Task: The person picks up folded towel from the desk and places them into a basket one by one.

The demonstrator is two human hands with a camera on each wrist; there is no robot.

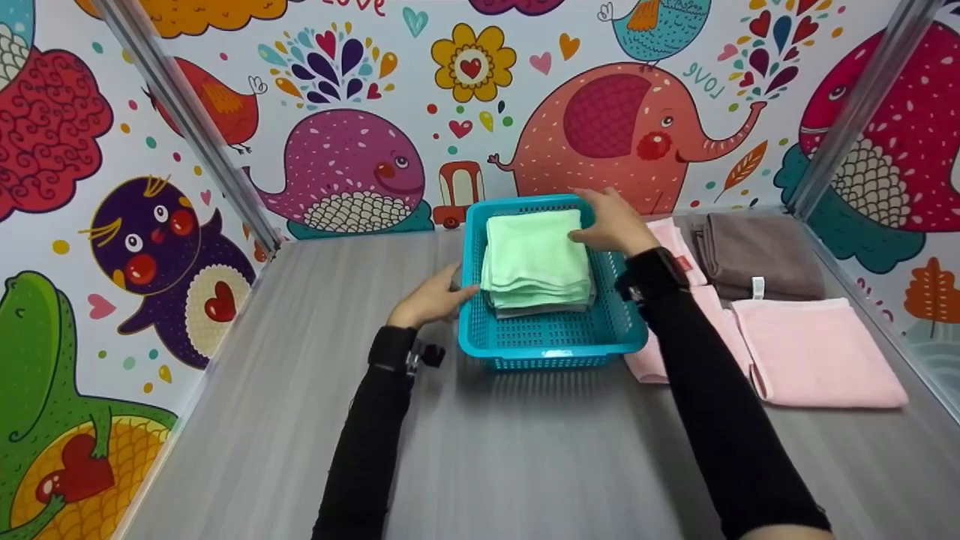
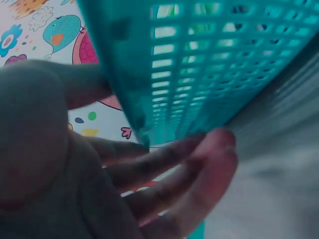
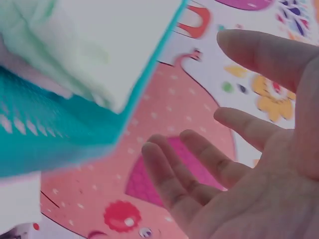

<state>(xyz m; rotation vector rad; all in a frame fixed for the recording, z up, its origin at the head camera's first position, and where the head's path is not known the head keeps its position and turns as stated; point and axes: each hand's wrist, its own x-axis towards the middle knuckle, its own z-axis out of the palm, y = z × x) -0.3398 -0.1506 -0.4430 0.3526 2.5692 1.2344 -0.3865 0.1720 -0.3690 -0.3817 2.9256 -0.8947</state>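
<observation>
A turquoise plastic basket (image 1: 555, 354) with perforated walls stands on the grey table. Inside it lies a stack of folded light green cloths (image 1: 536, 247), with a greyish layer at the bottom. My left hand (image 1: 431, 300) holds the basket's left rim, thumb over the edge and fingers along the outer wall, as the left wrist view shows. My right hand (image 1: 611, 221) hovers by the back right corner of the basket, fingers spread and nothing in it. In the right wrist view its fingers (image 3: 164, 174) are apart from the basket and the cloths.
Right of the basket lie a folded pink towel (image 1: 821, 352), another pink towel (image 1: 652, 367) partly behind the basket and my right arm, and a folded brown towel (image 1: 761, 255) at the back. Printed cartoon walls (image 1: 465, 97) with metal corner posts (image 1: 187, 112) enclose the table.
</observation>
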